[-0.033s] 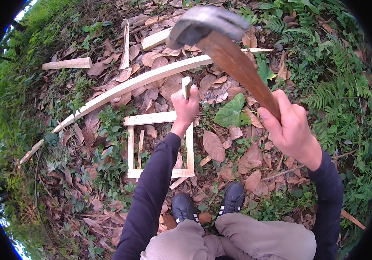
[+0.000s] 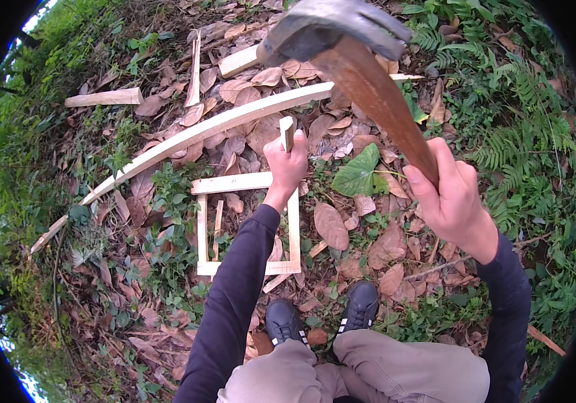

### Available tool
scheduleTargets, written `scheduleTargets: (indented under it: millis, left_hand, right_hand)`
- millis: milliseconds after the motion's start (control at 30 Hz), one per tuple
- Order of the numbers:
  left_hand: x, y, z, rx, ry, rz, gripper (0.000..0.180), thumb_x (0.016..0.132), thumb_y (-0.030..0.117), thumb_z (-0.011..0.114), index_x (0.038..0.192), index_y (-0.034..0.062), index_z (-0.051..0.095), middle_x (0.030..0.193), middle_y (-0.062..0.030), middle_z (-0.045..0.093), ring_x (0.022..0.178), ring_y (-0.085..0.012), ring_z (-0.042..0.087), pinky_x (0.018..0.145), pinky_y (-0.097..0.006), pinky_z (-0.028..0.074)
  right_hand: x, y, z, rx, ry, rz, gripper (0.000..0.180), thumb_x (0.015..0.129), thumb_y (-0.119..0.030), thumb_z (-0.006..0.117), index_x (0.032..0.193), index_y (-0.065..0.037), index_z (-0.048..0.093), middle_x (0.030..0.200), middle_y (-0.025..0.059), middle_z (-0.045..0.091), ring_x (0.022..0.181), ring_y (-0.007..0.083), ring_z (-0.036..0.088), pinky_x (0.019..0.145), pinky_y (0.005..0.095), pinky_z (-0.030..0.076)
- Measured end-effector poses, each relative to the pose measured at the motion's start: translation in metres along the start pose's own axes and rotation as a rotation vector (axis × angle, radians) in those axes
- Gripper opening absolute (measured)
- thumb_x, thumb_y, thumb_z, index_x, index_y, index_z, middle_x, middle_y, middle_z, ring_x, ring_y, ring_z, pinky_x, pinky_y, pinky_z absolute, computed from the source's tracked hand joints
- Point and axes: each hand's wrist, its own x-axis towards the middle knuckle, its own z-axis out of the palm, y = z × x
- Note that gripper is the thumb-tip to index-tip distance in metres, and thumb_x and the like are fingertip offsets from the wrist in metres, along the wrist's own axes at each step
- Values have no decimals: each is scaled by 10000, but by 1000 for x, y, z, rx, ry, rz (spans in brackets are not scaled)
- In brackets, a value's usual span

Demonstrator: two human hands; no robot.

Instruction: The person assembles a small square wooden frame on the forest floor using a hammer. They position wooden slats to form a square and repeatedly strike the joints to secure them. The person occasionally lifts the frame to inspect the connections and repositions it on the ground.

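My right hand is wrapped round the brown wooden handle of a claw hammer, its grey metal head raised at the top of the view. My left hand is closed round a wooden stake held upright, its pale cut end showing above the fist. The stake's lower end is hidden by that hand. Below and beside the left hand lies a square frame of pale wood strips, partly covered by my left forearm. The hammer head is apart from the stake, farther up and to the right.
A long pale wooden strip curves across the leaf-covered ground beyond the frame. Short wood pieces lie at the far left, and another wood block sits near the hammer head. Ferns grow on the right. My shoes stand close by.
The hammer head has shifted a little up and to the right, with my right hand moving slightly right. My left hand and the stake stay nearly in place.
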Motion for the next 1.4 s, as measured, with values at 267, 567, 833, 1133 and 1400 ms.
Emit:
scheduleTargets:
  millis: [267,567,833,1133,1400]
  left_hand:
    - [2,-20,2,-208,-73,-163,426,941,102,645,607,31,390,527,14,363,515,-68,326,475,-320,261]
    - [11,6,-11,-339,-299,-204,405,922,116,682,626,83,407,580,71,384,561,-43,309,510,-292,231]
    - [-3,-4,5,-154,-70,-101,425,984,101,591,592,64,430,534,55,395,487,-33,349,455,-278,254]
    - [-1,3,8,-65,-66,17,365,951,106,627,643,-15,473,503,-96,399,432,-148,368,460,-371,315]
    - [6,5,8,-77,-44,-12,410,938,89,612,610,18,377,517,-10,331,501,-76,300,468,-358,253]
  right_hand:
    - [-6,15,12,84,-124,121,270,1009,-178,640,1045,47,496,619,219,604,572,420,655,480,454,470]
    - [-18,11,3,197,12,169,212,997,-135,655,1077,34,557,608,177,581,515,329,638,468,396,437]
    - [-16,9,-6,161,-132,155,245,1007,-130,635,1181,28,563,654,171,588,533,315,619,518,394,451]
    - [-14,15,-6,-108,-329,180,259,1021,-183,621,1078,57,542,643,188,607,555,375,639,505,433,459]
    - [-9,3,-10,137,143,57,197,1031,-144,599,1060,42,541,610,112,572,504,242,630,482,368,439]
